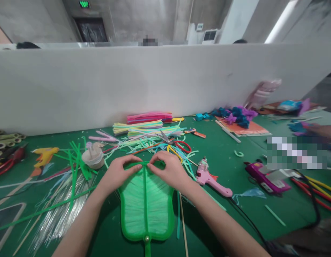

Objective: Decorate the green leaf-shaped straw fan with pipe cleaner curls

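Two grips meet at the top of the green fan (133, 203): the left grip (118, 175) and the right grip (171, 169) are each narrowed to a thumb-and-forefinger pinch on its upper edge, close to the middle, with the fingertips nearly side by side. The fan lies between the forearms on the green bench (109, 228), its handle (147, 250) towards the person. Much of it looks done: a fuzzy green border runs round the sides and bottom, a central rib (145, 203) runs down the panel, and a pale bead (147, 238) sits where the rib meets the handle. The top edge, partly hidden by the fingers, seems to be the part in hand; whether the border is fully fixed there cannot be told, nor whether more trimming is left. Just beyond the fingers lie scissors (168, 139) among loose coloured strips, with a pink bundle of stems (149, 117) behind. To the right rests a pink glue gun (212, 179), apart from both grips; to the left stand a small cup (92, 157) and, farther off, a yellow glue gun (44, 156). At the far right, another person's hand (325, 131) is near blue and purple pieces, well away from the fan.
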`<state>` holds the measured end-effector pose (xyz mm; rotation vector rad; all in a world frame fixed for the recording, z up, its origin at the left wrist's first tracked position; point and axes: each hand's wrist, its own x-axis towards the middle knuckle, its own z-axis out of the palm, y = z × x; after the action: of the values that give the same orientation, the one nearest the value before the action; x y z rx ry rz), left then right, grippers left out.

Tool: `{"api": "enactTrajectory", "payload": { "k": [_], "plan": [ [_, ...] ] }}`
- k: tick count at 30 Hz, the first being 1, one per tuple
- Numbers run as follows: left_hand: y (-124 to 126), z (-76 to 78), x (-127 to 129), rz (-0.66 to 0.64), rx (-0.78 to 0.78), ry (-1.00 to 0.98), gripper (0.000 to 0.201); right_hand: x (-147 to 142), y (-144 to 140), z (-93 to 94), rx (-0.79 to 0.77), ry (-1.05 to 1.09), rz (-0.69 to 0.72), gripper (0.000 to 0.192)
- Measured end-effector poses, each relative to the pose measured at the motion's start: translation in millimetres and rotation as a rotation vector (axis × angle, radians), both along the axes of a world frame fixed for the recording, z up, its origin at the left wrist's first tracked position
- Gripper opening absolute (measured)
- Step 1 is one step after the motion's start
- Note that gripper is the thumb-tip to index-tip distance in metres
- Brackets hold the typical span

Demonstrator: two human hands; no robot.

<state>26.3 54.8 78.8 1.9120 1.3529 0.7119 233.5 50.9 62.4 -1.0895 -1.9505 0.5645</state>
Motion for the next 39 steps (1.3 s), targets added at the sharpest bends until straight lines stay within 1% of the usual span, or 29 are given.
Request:
{"api": "enactTrajectory", "payload": {
  "k": [3, 5, 7, 9, 12, 19, 21, 23, 25, 27, 29, 31, 35, 39],
  "plan": [
    [-5.6, -24.3, -4.7, 0.045, -0.038, -0.01, 0.035, -8.1, -1.1, -17.1, -0.037, -0.093, -0.052, 0.008],
    [-7.4, -38.2, -5.6, 0.071, -0.066, -0.014, 0.036, -13.7, -0.3, -28.8, -0.1, -0.092, -0.061, 0.009],
    [-7.2, -48.6, -6.1, 0.094, -0.091, -0.021, 0.036, -17.6, 1.4, -38.0, -0.16, -0.074, -0.057, 0.01],
    [-6.3, -54.7, -7.2, 0.11, -0.108, -0.027, 0.035, -19.4, 2.9, -43.2, -0.194, -0.069, -0.06, 0.009],
    [-5.9, -56.4, -9.4, 0.134, -0.129, -0.03, 0.034, -19.1, 3.1, -43.7, -0.242, -0.04, -0.055, 0.009],
    [-6.2, -52.1, -9.2, 0.153, -0.168, -0.06, 0.03, -20.0, -2.6, -40.1, -0.233, -0.003, -0.059, 0.01],
    [-5.0, -50.6, -10.9, 0.142, -0.184, -0.071, 0.029, -19.8, -2.9, -40.3, -0.268, 0.011, -0.057, 0.01],
    [-3.5, -47.5, -14.7, 0.106, -0.2, -0.078, 0.029, -18.0, -1.2, -39.4, -0.365, 0.075, -0.033, 0.01],
    [-1.4, -42.4, -19.7, 0.058, -0.238, -0.099, 0.03, -14.8, 2.9, -36.5, -0.528, 0.164, 0.039, 0.018],
    [1.6, -35.4, -23.9, 0.008, -0.323, -0.138, 0.034, -11.6, 8.8, -31.7, -0.683, 0.211, 0.153, 0.025],
    [5.7, -26.5, -25.8, -0.049, -0.424, -0.146, 0.038, -9.6, 15.1, -25.5, -0.77, 0.199, 0.243, 0.023],
    [10.6, -16.6, -25.4, -0.104, -0.477, -0.103, 0.037, -9.4, 20.3, -19.1, -0.775, 0.18, 0.275, 0.019],
    [19.6, 0.6, -21.0, -0.174, -0.484, -0.033, 0.03, -11.0, 24.4, -7.7, -0.698, 0.123, 0.291, 0.018],
    [23.5, 8.5, -18.7, -0.213, -0.497, 0.006, 0.031, -6.6, 21.9, 0.4, -0.659, 0.078, 0.327, 0.022]
  ]
}}
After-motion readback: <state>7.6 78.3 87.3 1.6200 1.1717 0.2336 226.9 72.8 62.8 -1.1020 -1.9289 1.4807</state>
